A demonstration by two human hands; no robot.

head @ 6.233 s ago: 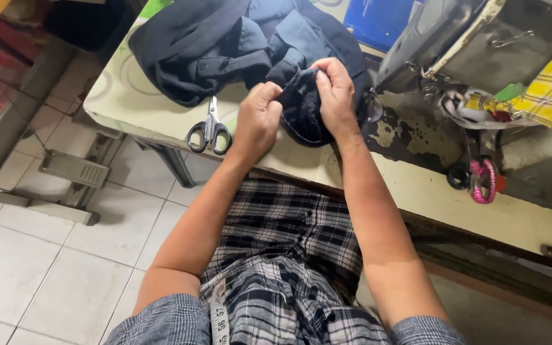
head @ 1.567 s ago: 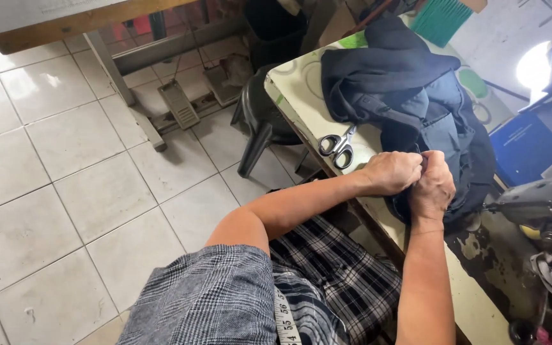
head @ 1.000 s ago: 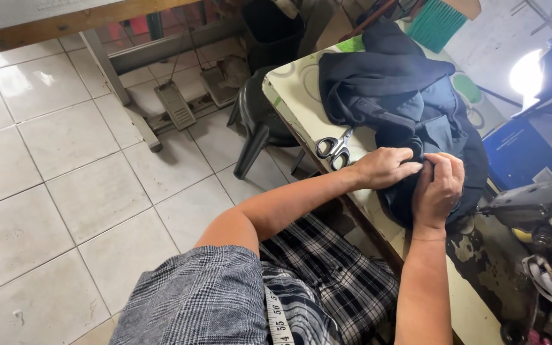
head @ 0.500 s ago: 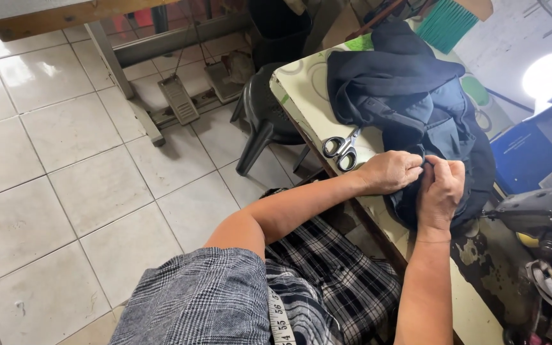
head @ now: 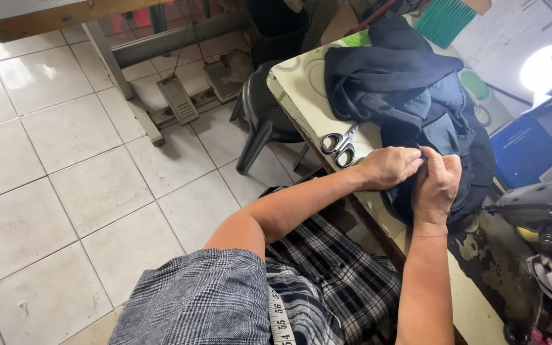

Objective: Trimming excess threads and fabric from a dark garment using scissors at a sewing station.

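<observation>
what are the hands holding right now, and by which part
Both hands, left hand and right hand, pinch the dark navy garment at a fold on its near edge; the exact grip spot is hidden by the fingers.

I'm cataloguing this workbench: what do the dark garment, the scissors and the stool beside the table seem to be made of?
The dark garment, pinched by the left hand and right hand, looks like matte woven navy cloth; it folds softly. The scissors show shiny metal blades and black, probably plastic, handles. The stool looks like moulded dark plastic with a smooth, dull surface.
</observation>
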